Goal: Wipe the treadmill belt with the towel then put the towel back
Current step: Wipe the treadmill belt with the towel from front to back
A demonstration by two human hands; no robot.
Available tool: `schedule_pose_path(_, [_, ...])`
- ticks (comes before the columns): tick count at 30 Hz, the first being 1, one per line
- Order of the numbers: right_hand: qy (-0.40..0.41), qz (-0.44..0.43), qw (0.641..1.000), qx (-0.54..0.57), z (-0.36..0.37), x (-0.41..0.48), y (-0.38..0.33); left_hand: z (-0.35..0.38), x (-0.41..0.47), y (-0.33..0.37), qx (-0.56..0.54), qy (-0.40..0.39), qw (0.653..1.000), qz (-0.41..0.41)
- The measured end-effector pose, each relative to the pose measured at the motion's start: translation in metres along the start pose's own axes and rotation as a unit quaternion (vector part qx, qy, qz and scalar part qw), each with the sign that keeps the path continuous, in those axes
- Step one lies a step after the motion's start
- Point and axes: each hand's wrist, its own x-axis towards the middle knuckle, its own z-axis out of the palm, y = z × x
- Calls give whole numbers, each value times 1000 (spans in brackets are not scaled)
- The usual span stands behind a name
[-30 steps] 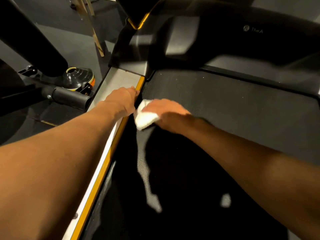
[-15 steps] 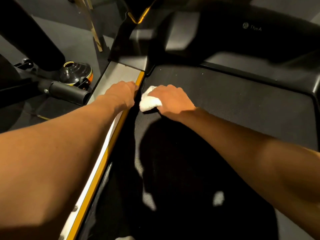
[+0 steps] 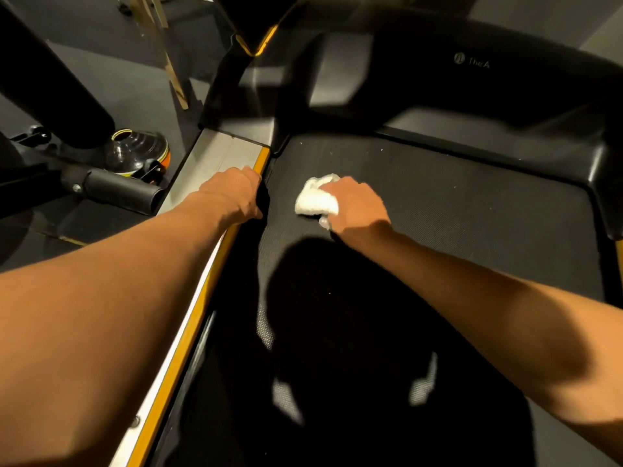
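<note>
right hand (image 3: 357, 205) has the white towel (image 3: 315, 200) bunched up on the treadmill belt (image 3: 455, 203), fingers curled over it; looks soft and light, so palm the whole wad. left hand (image 3: 232, 193) grips the side rail (image 3: 219, 156)

My right hand (image 3: 357, 205) presses the bunched white towel (image 3: 315, 201) onto the treadmill belt (image 3: 455, 214) near its left edge, while my left hand (image 3: 232, 193) grips the yellow-trimmed side rail (image 3: 215, 156).

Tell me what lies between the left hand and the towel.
Only a bare, shadowed strip of treadmill belt separates the left hand, on the side rail, from the towel, in the head view.
</note>
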Motion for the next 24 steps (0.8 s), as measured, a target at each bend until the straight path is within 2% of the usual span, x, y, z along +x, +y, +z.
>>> schedule_pose_path(1, [-23, -44, 999, 9, 6, -17, -9, 0, 0, 0, -1, -2, 1000, -3])
schedule_pose_path(3, [-51, -85, 988, 122, 9, -44, -18, 0, -2, 1, 6, -1, 1000, -3])
schedule_pose_path(5, [-33, -34, 987, 154, 0, -37, -11, 0, -6, 4, 28, -3, 1000, 5])
schedule_pose_path(9, [75, 66, 987, 122, -23, -6, 31, -1, -11, 12, 145, -14, 989, 25])
schedule_pose_path(10, [67, 67, 993, 77, -22, -8, 35, 0, -10, 13, 173, -11, 985, 24])
schedule_pose_path(12, [-2, 33, 999, 3, -7, -22, 37, 3, -9, 16, 199, -5, 980, 17])
schedule_pose_path(14, [-23, -58, 998, 28, -1, -46, 24, 7, -9, 22, 225, 8, 974, 18])
schedule_pose_path(16, [-42, -68, 992, 96, -16, -61, 16, 11, -11, 29, 254, 26, 966, 41])
schedule_pose_path(18, [7, -32, 996, 80, -31, -50, 30, 15, -13, 37, 251, 39, 963, 87])
schedule_pose_path(20, [34, 41, 994, 97, -42, -34, 44, 18, -14, 44, 211, 26, 967, 141])
schedule_pose_path(22, [14, 38, 999, 33, -40, -32, 53, 18, -13, 51, 161, -7, 973, 167])
schedule_pose_path(24, [-10, 33, 999, -13, 7, -29, 62, 16, -10, 56, 158, -33, 973, 168])
